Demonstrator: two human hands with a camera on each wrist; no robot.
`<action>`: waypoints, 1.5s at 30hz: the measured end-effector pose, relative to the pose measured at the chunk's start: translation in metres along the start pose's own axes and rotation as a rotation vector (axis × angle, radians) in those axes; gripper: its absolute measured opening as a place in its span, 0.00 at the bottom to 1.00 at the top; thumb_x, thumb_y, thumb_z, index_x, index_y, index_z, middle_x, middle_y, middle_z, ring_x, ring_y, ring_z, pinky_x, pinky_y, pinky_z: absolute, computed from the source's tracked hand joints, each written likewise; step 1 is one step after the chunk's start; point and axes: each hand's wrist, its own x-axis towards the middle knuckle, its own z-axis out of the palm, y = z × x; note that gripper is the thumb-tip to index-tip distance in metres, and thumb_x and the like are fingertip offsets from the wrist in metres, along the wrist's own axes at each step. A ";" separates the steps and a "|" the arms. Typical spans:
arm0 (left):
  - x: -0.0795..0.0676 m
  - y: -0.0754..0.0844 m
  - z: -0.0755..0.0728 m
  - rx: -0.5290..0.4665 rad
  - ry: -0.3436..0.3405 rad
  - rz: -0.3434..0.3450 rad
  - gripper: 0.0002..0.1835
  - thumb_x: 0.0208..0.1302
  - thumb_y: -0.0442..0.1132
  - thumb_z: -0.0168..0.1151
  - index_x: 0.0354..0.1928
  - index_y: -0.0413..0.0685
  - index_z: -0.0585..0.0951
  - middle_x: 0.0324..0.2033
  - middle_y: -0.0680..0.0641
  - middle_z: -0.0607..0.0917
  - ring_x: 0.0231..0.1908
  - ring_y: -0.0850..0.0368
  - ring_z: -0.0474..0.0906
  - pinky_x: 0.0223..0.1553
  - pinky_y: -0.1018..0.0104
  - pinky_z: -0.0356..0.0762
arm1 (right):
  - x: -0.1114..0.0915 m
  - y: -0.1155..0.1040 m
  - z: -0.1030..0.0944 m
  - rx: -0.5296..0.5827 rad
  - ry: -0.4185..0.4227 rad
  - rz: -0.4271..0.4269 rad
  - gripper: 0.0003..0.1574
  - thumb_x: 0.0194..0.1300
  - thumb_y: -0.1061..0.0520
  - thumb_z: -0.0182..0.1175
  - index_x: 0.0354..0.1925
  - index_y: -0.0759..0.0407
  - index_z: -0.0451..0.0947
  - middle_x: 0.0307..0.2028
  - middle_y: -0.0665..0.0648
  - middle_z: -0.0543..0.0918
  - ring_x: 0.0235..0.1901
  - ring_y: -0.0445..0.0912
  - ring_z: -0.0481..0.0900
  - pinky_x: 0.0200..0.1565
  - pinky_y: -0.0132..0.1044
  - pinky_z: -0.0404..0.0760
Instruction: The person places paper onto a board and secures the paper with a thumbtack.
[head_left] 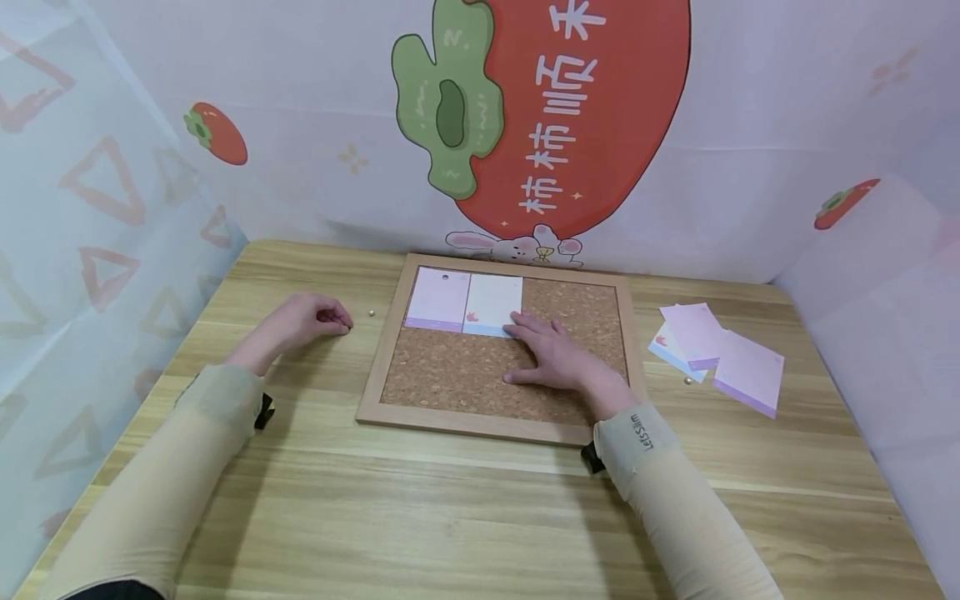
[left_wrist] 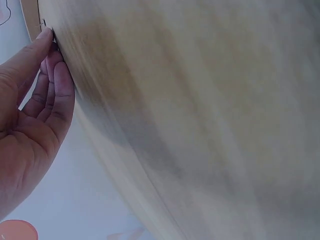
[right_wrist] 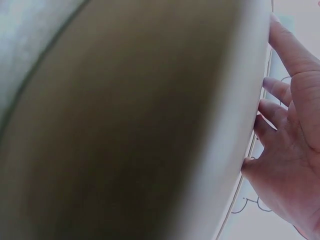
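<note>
My right hand (head_left: 558, 358) is spread over the cork board (head_left: 450, 375), its fingertips on the lower right corner of a white note sheet (head_left: 491, 302) with a blue bottom strip. Beside that sheet, a pink note sheet (head_left: 437, 298) with a purple strip lies on the cork, a small pin (head_left: 445, 277) near its top. My left hand (head_left: 307, 321) is at the table left of the board, thumb and fingertips drawn close together. A small gold pin (head_left: 371, 313) lies just beyond those fingertips. I cannot tell whether the left fingertips pinch anything.
Right of the board, two pink sheets (head_left: 750, 371) and a white-and-blue sheet (head_left: 671, 350) overlap on the wooden table (head_left: 420, 517). Another small gold pin (head_left: 687, 381) lies by them. A wooden frame (head_left: 480, 428) edges the board. Printed cloth (head_left: 300, 192) hangs behind and at both sides.
</note>
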 end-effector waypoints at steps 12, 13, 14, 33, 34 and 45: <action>0.001 0.000 -0.001 0.024 -0.003 0.001 0.03 0.64 0.37 0.68 0.36 0.50 0.89 0.39 0.45 0.91 0.48 0.45 0.84 0.56 0.45 0.76 | 0.001 0.001 0.000 -0.004 0.002 -0.001 0.53 0.63 0.36 0.66 0.76 0.55 0.58 0.80 0.57 0.51 0.80 0.53 0.45 0.77 0.62 0.41; 0.001 0.001 -0.001 0.022 -0.004 0.003 0.02 0.64 0.38 0.68 0.36 0.51 0.89 0.39 0.46 0.91 0.48 0.46 0.84 0.56 0.46 0.76 | 0.000 0.001 0.000 -0.008 0.002 -0.002 0.53 0.63 0.36 0.66 0.76 0.55 0.57 0.80 0.57 0.51 0.80 0.53 0.45 0.77 0.63 0.41; 0.001 0.001 -0.001 0.021 -0.007 0.005 0.02 0.64 0.38 0.68 0.35 0.51 0.89 0.39 0.46 0.91 0.48 0.46 0.84 0.56 0.47 0.76 | 0.001 0.001 0.000 -0.010 0.000 -0.002 0.53 0.63 0.36 0.65 0.76 0.55 0.57 0.80 0.57 0.51 0.80 0.53 0.45 0.77 0.63 0.41; 0.013 0.019 -0.005 -0.101 -0.021 -0.004 0.11 0.67 0.43 0.66 0.47 0.48 0.86 0.43 0.47 0.91 0.45 0.57 0.84 0.47 0.65 0.76 | 0.000 0.002 0.001 0.003 0.004 -0.011 0.53 0.64 0.37 0.65 0.76 0.55 0.56 0.80 0.57 0.51 0.80 0.53 0.44 0.77 0.63 0.39; 0.013 0.021 -0.005 -0.094 -0.021 -0.007 0.10 0.67 0.43 0.66 0.47 0.50 0.87 0.43 0.47 0.91 0.46 0.55 0.85 0.47 0.64 0.77 | 0.000 0.002 0.001 0.005 0.004 -0.011 0.53 0.64 0.37 0.65 0.76 0.55 0.56 0.80 0.57 0.51 0.80 0.53 0.44 0.77 0.63 0.39; 0.018 0.044 -0.005 -0.053 -0.015 0.029 0.10 0.65 0.46 0.68 0.46 0.53 0.89 0.43 0.49 0.91 0.45 0.55 0.86 0.46 0.62 0.79 | 0.000 0.003 0.002 0.011 0.011 -0.014 0.52 0.64 0.37 0.65 0.76 0.55 0.57 0.80 0.57 0.51 0.80 0.53 0.45 0.77 0.63 0.39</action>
